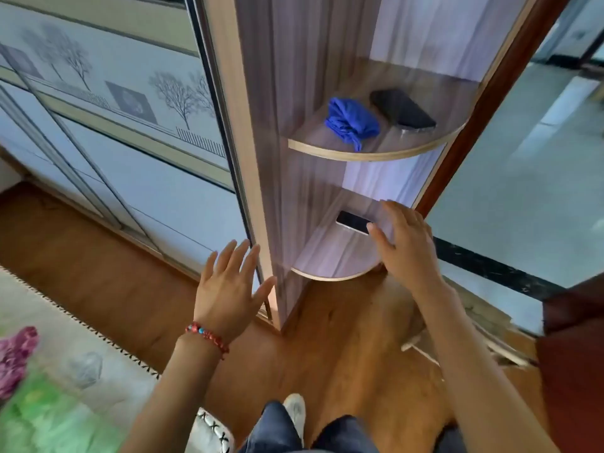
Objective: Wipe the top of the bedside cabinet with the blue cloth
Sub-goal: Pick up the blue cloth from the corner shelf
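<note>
From the head camera I look down at a corner shelf unit (261,132) in grey-brown wood grain, with two rounded shelves edged in pale trim. The cloth (351,120), blue and bunched into a loose lump, lies on the upper shelf (376,152), toward its left front, with nothing holding it. Just beside it to the right lies a dark phone (403,107), face down as far as I can tell, nearly touching the cloth. On the lower shelf (330,256) a second phone (354,222) lies flat with its screen catching light. My right hand (405,243) hovers over the right side of that lower shelf, palm down, fingers stretched out and relaxed, gripping nothing; its thumb tip sits just beside the end of the second phone, though I cannot tell whether it touches. My left hand (228,289) is raised in front of the unit's left edge, fingers spread wide and empty, with a red bead bracelet (207,336) on the wrist. To the left stands a sliding door (114,103) printed with bare trees. Below is a wooden floor (343,354), a patterned mat (65,371) at lower left, and my jeans (277,426) and a white shoe (294,410) at the bottom. The picture is slightly blurred.
</note>
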### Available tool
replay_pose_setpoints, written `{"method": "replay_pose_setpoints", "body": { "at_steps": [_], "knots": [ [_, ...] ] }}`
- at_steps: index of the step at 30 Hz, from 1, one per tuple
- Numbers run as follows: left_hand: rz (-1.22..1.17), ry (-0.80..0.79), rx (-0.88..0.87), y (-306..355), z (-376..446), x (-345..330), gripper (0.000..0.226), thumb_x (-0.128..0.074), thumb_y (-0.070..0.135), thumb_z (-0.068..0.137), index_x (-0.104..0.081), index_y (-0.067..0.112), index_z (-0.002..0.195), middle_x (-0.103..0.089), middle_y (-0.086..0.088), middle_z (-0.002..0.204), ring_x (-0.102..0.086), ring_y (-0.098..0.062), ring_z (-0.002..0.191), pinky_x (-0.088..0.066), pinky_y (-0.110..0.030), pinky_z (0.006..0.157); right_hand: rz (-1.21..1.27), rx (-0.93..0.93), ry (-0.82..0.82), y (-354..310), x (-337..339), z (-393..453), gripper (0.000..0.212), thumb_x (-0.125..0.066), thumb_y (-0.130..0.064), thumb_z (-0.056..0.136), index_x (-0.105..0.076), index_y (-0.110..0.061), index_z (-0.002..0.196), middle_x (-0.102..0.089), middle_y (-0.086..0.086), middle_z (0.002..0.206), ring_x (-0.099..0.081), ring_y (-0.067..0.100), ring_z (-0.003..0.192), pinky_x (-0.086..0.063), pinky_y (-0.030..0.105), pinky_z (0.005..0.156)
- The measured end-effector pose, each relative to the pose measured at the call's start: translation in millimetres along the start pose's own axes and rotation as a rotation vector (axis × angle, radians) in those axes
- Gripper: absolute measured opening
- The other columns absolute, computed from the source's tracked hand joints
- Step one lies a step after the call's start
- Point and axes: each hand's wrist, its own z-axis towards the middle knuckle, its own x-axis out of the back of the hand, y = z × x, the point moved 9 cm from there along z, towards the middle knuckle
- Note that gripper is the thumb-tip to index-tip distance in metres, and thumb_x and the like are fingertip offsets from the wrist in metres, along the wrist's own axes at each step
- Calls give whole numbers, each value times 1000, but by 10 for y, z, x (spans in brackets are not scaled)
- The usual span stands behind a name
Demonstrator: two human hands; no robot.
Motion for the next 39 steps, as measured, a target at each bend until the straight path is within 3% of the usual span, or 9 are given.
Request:
{"method": "replay_pose_setpoints", "body": {
  "at_steps": [6,10,16,22,27,31,35,39],
  "knots": [
    [36,38,6,-81,355,57,66,-24,54,91,-55,6,124,-57,-18,124,-51,-39,116,-29,-54,94,144,63,149,-95,179,850,40,-48,-27,91,-53,-2,121,-60,18,119,-55,30,110,-46,45,90],
    [29,49,10,-7,498,36,70,-19,56,93,-57,5,122,-58,-18,123,-52,-39,114,-33,-55,92,199,38,167,-61,197,1390,35,-47,-22,94,-53,-4,123,-58,17,123,-50,30,113,-38,30,88],
    [32,40,20,221,647,-49,60,-32,50,89,-58,6,120,-58,-16,122,-53,-36,114,-31,-52,93,171,37,0,-16,-58,2120,36,-46,-22,93,-52,-8,125,-57,19,124,-50,36,113,-43,45,93],
    [32,5,52,379,741,-151,58,-32,49,89,-57,8,120,-59,-13,122,-44,-29,118,-31,-50,95,170,-56,-219,96,-383,2396,58,-58,-40,80,-43,-19,133,-54,14,129,-49,32,118,-42,45,98],
    [44,-23,89,422,749,-217,59,-29,51,91,-57,9,121,-59,-12,122,-47,-30,117,-31,-49,95,330,-75,-304,124,-420,2472,66,-67,-29,78,-39,-16,136,-49,7,135,-46,24,122,-37,36,102],
    [42,-49,115,461,731,-249,61,-25,52,93,-58,9,120,-59,-12,121,-53,-33,114,-33,-50,94,472,-98,-360,122,-405,2441,62,-74,-21,72,-44,-16,126,-53,-1,115,-53,18,109,-43,30,92],
    [29,-63,155,483,695,-252,63,-21,53,94,-58,9,119,-60,-12,121,-54,-33,113,-34,-50,93,496,-44,-366,21,-331,2335,61,-75,-18,69,-42,-20,121,-49,-3,108,-53,17,103,-45,34,90],
    [26,-70,207,446,616,-286,59,-29,51,90,-59,8,119,-59,-13,121,-54,-34,114,-34,-50,94,582,23,-414,-185,-274,2115,58,-73,-10,71,-42,-22,119,-51,-4,103,-54,9,88,-44,20,70]
  ]
}}
